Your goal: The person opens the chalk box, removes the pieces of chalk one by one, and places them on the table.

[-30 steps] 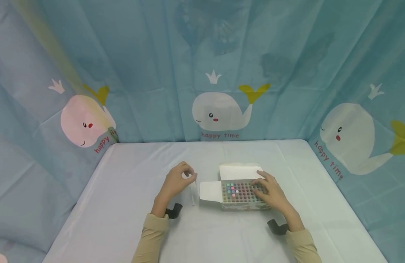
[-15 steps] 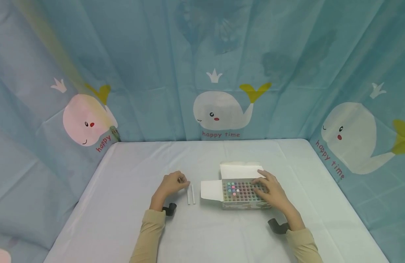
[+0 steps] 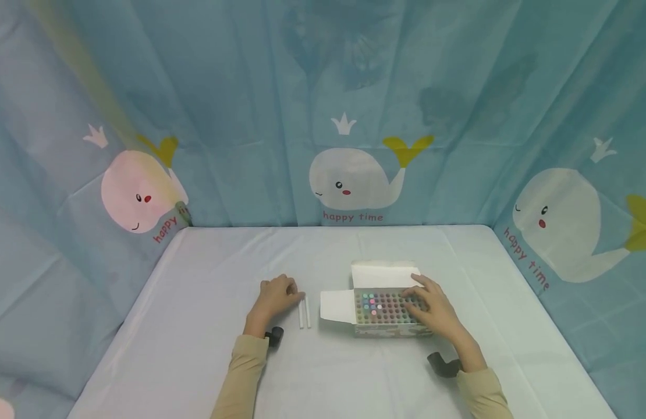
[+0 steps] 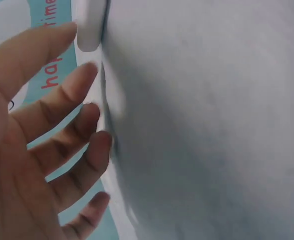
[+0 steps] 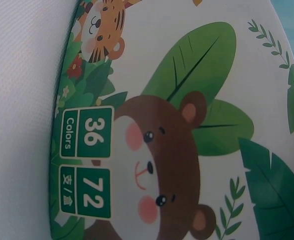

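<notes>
Two slim white pen-shaped sticks (image 3: 304,314) lie side by side on the white table. At their far ends is my left hand (image 3: 274,298), fingers loosely bent. In the left wrist view its fingers (image 4: 79,85) are spread, with the thumb tip right beside the blunt end of a white stick (image 4: 90,30). An opened box (image 3: 391,330) holds a grid of round ends, a few in bright pink, blue, green and white. My right hand (image 3: 433,305) rests over the box's right end with spread fingers. Only the printed box face (image 5: 156,150) shows in the right wrist view; that hand is hidden there.
The box's white side flap (image 3: 337,305) sticks out left, close to the sticks, and its lid (image 3: 384,274) lies back behind it. A blue curtain (image 3: 260,116) with printed whales closes off the table's back and sides.
A second earlier my left hand held one white stick above the table beside the other. It has set that stick down and shifted slightly left. My right hand stays on the box.
</notes>
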A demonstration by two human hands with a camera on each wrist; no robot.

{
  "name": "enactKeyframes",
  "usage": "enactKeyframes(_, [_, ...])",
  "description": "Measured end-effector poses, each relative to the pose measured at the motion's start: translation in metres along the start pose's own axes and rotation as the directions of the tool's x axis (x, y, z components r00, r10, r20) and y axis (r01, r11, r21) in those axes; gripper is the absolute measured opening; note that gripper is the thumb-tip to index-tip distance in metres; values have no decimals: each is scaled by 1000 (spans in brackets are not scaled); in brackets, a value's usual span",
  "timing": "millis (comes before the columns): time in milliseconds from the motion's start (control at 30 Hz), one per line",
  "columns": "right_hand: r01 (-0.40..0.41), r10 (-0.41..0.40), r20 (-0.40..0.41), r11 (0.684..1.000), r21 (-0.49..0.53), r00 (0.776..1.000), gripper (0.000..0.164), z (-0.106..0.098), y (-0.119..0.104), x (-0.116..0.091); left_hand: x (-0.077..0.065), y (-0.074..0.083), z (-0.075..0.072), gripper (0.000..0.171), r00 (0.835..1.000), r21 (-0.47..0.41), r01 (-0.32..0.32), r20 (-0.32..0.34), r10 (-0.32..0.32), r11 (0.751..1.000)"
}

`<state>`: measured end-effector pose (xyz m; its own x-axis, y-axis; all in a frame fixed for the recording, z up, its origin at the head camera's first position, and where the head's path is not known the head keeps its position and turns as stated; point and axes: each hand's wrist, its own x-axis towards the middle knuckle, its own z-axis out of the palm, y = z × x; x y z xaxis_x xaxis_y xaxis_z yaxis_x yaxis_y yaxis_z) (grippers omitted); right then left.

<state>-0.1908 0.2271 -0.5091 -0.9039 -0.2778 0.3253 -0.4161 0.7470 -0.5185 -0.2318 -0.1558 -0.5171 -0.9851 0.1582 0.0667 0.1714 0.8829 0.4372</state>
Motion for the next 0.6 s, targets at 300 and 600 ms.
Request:
enactKeyframes(300, [11, -11, 10, 1000, 29, 1000, 18, -2, 1, 1, 11, 41, -8, 11, 974, 28, -122, -187, 125, 992])
enactKeyframes(600, [17, -17, -6, 1000, 25, 1000, 17, 0, 0, -1, 2, 110, 8, 10, 920, 26, -332, -212, 329, 943])
